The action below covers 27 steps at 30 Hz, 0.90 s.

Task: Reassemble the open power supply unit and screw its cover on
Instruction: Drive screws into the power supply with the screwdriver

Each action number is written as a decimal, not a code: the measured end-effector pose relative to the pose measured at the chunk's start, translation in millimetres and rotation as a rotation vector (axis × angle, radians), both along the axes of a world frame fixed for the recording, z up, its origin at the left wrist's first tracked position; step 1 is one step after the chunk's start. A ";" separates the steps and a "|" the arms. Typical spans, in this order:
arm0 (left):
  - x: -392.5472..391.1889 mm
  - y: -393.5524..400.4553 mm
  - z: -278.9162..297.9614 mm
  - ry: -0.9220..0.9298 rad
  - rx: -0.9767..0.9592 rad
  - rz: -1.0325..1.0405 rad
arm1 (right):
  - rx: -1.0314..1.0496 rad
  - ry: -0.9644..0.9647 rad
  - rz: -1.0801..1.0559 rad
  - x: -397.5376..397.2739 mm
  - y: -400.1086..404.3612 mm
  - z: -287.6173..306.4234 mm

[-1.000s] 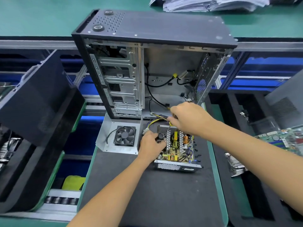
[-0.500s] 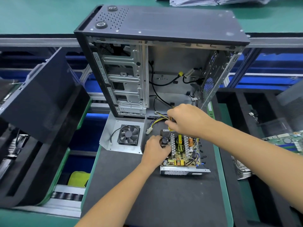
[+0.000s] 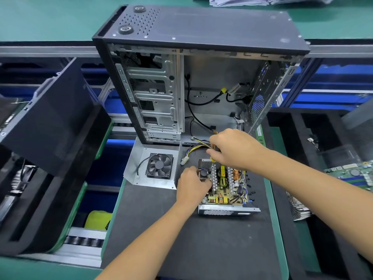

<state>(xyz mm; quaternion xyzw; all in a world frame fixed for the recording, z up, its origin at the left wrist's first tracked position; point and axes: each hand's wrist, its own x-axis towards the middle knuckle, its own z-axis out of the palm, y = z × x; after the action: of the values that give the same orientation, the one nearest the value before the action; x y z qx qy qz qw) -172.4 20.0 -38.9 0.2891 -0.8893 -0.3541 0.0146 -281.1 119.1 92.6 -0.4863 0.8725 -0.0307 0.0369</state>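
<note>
The open power supply unit lies on the dark mat with its circuit board bare. My left hand grips its left side, fingers curled beside a black capacitor. My right hand is over the unit's far left corner and holds what looks like a yellow-handled screwdriver upright; most of the tool is hidden in the fist. The unit's bundle of yellow and black wires runs out to the left under that hand. The silver cover with its black fan lies just left of the unit.
An open computer case stands upright right behind the unit. Small dark screws lie on the mat to its right. A black side panel leans at the left. A green motherboard and a heat sink are on the right.
Both hands stay at the power supply unit in almost the same places. Only the view has shifted a little.
</note>
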 end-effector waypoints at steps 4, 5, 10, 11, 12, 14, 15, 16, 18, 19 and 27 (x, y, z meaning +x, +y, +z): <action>-2.9 -3.7 7.7 -0.100 -0.019 -0.003 | 0.008 -0.007 -0.003 0.3 0.5 -1.1; -4.3 -4.5 9.5 -0.124 -0.011 0.004 | 0.011 -0.010 -0.003 0.5 0.6 -1.4; -8.6 1.1 16.1 -0.138 -0.081 -0.071 | 0.026 -0.034 -0.011 -0.1 1.7 -1.7; -9.0 1.6 16.2 -0.132 -0.087 -0.074 | 0.027 -0.037 -0.011 0.2 2.1 -1.9; -9.4 1.4 16.2 -0.133 -0.086 -0.073 | 0.028 -0.040 -0.008 0.4 2.4 -2.4; -9.0 1.1 17.3 -0.141 -0.072 -0.061 | 0.028 -0.046 0.001 1.2 2.4 -3.6; -9.0 1.0 18.2 -0.141 -0.060 -0.052 | 0.029 -0.044 0.010 1.4 2.2 -4.3; -8.7 1.1 18.9 -0.139 -0.044 -0.041 | 0.035 -0.037 0.026 2.0 2.0 -5.2; -8.3 1.1 20.8 -0.128 -0.021 -0.017 | 0.055 -0.015 0.071 3.3 1.8 -7.4; -8.0 1.1 21.6 -0.126 -0.020 -0.013 | 0.059 -0.008 0.090 4.2 2.1 -9.0; -4.8 0.3 20.4 -0.115 -0.036 -0.035 | 0.044 0.025 0.118 5.9 4.5 -15.7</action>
<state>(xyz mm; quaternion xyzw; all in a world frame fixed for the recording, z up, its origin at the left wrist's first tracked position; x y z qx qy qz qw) -177.3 20.3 -18.4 0.2929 -0.8997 -0.3214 -0.0374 -275.2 123.6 76.9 -0.5364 0.8431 -0.0031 0.0386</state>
